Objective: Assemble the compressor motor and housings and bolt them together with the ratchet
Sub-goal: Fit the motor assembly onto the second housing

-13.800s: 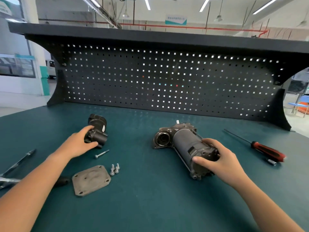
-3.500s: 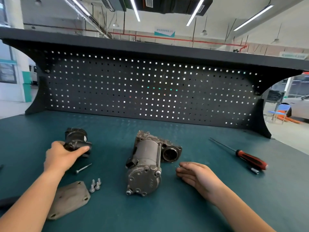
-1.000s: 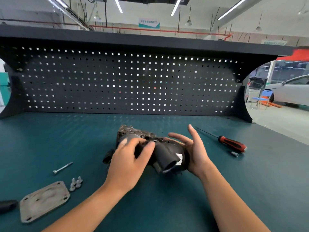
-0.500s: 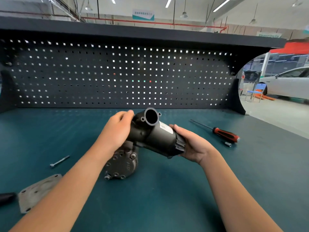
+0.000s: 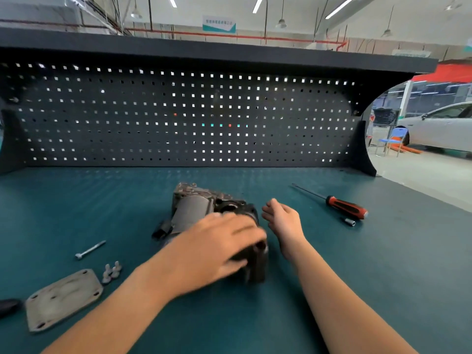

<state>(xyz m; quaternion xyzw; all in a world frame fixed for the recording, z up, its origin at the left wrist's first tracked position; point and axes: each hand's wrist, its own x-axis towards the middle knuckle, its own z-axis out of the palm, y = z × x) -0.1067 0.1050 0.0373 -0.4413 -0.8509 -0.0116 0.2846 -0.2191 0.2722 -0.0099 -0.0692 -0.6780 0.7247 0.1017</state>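
The grey compressor housing (image 5: 191, 210) lies on the green bench top (image 5: 383, 264), its round opening facing right. My left hand (image 5: 219, 249), blurred by motion, grips the black motor (image 5: 254, 264) from above, low on the bench against the housing's right side; most of the motor is hidden under the hand. My right hand (image 5: 281, 221) hovers just right of the housing with fingers loosely bent, holding nothing. A grey cover plate (image 5: 61, 297) lies at the front left. Near it lie one long bolt (image 5: 90, 249) and a cluster of short bolts (image 5: 112, 270).
A red-and-black screwdriver (image 5: 342, 206) and a small socket (image 5: 350, 222) lie to the right of my hands. A black tool handle (image 5: 7, 306) pokes in at the left edge. A black pegboard (image 5: 178, 118) closes off the back of the bench.
The black motor, held up in both hands half a second ago, has come down beside the grey housing. My right hand has let go of it; my left hand still holds it.
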